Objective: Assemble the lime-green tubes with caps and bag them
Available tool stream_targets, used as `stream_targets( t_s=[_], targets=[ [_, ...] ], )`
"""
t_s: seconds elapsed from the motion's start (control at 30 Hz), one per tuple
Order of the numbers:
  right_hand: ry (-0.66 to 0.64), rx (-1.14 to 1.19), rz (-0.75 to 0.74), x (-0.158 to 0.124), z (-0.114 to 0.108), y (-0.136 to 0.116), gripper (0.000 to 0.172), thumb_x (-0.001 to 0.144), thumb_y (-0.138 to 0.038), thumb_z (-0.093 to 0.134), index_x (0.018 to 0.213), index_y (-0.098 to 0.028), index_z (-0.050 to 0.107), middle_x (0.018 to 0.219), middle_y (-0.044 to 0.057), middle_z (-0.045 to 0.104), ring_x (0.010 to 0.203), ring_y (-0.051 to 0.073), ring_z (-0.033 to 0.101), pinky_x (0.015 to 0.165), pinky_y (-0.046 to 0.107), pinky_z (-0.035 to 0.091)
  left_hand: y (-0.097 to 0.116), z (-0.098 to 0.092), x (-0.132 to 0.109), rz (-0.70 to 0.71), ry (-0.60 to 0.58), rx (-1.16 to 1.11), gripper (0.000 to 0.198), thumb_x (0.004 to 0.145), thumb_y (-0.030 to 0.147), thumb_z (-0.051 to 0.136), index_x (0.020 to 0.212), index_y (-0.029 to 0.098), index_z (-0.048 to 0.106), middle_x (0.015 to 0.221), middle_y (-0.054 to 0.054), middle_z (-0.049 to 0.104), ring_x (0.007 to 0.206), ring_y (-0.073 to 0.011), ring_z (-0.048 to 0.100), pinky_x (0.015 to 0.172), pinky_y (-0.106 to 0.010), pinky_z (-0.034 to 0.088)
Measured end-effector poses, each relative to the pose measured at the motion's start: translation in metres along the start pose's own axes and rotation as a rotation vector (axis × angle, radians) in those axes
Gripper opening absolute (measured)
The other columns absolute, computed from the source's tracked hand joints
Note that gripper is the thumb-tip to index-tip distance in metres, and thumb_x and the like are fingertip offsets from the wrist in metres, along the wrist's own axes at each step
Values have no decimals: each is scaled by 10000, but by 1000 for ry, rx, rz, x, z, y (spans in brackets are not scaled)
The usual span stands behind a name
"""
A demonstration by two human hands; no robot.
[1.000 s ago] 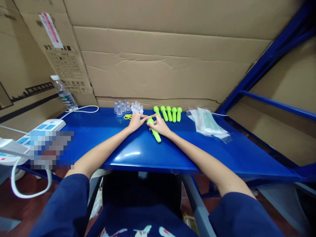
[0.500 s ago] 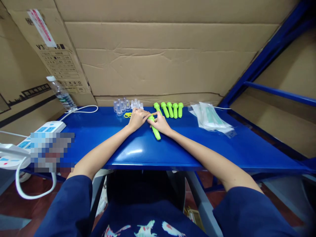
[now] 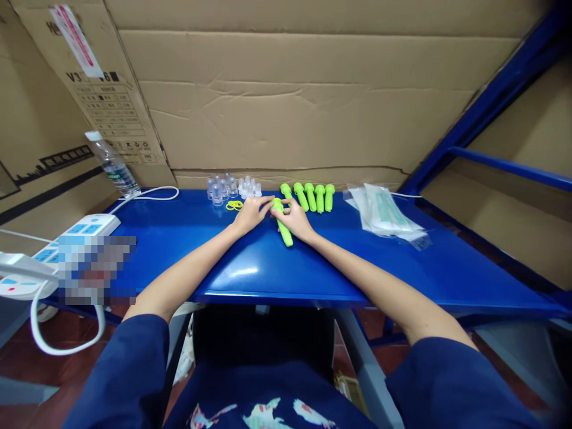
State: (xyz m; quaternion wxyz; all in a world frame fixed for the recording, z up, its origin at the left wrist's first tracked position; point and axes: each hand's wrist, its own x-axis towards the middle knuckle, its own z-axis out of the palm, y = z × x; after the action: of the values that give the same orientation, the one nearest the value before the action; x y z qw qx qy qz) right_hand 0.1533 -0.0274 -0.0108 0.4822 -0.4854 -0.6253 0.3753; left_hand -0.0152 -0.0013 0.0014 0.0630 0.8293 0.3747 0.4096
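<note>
Over the blue table, my right hand (image 3: pixel 295 219) is closed round the upper part of a lime-green flashlight-shaped handle (image 3: pixel 285 233), whose narrow end tilts down toward me. My left hand (image 3: pixel 250 215) has its fingers bent and its fingertips pressed at the handle's wide top end. A yellowish rim shows there, too small to make out clearly. Several similar green handles (image 3: pixel 310 196) lie in a row just behind my right hand. Left of my left hand lie a few thin yellow rings (image 3: pixel 234 205). Clear domed plastic caps (image 3: pixel 217 193) and smaller translucent white pieces (image 3: pixel 248 187) stand behind them.
Clear plastic bags (image 3: pixel 384 211) with pale green contents lie at the right on the blue table (image 3: pixel 357 250). At the left are a water bottle (image 3: pixel 114 165), a white power strip (image 3: pixel 89 229) and its cable. Cardboard (image 3: pixel 290 107) walls the back; a blue frame bar (image 3: pixel 465 113) slants at the right.
My left fingers have drawn slightly back from the handle's top, leaving more of that end in sight. The handle stays in my right hand. The whole view has shifted a little.
</note>
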Motion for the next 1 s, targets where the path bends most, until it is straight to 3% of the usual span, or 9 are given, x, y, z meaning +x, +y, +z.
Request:
stream_targets(
  t_s=[0.33,0.57,0.73,0.83,1.0],
  targets=[
    [17,19,-58,5,-3,11,598,704,-575,810,1008,-242,418,779,21,758,446,182,657,392,283,533,1,-3,1,83,34,115,203,948,179,636,1101,175,770,1107,-89,785,1039,-242,748,960,-382,566],
    [30,37,-39,4,-1,10,612,664,-582,840,965,-244,429,787,26,763,430,180,648,362,284,530,5,-3,-1,55,58,115,185,957,207,636,1079,194,774,1096,-65,783,1009,-208,739,944,-334,548],
    [46,33,-26,2,-1,7,539,759,-504,799,1099,-207,504,857,50,777,459,180,664,379,281,533,8,-3,-1,-17,51,144,199,958,219,635,1111,177,754,1087,-80,782,1001,-228,735,929,-349,530],
    [24,-32,-24,2,-3,6,536,815,-495,766,1182,-156,574,799,61,775,466,200,675,414,292,544,8,-4,-1,-46,33,181,186,953,219,640,1097,198,756,1085,-72,787,1018,-245,733,946,-372,510],
    [6,-64,-42,2,-5,5,489,813,-541,772,1066,-137,662,721,63,762,476,213,683,444,297,554,8,-4,-1,-74,34,179,130,929,205,668,1017,197,764,1056,-69,793,1009,-252,731,944,-379,498]
  ],
)
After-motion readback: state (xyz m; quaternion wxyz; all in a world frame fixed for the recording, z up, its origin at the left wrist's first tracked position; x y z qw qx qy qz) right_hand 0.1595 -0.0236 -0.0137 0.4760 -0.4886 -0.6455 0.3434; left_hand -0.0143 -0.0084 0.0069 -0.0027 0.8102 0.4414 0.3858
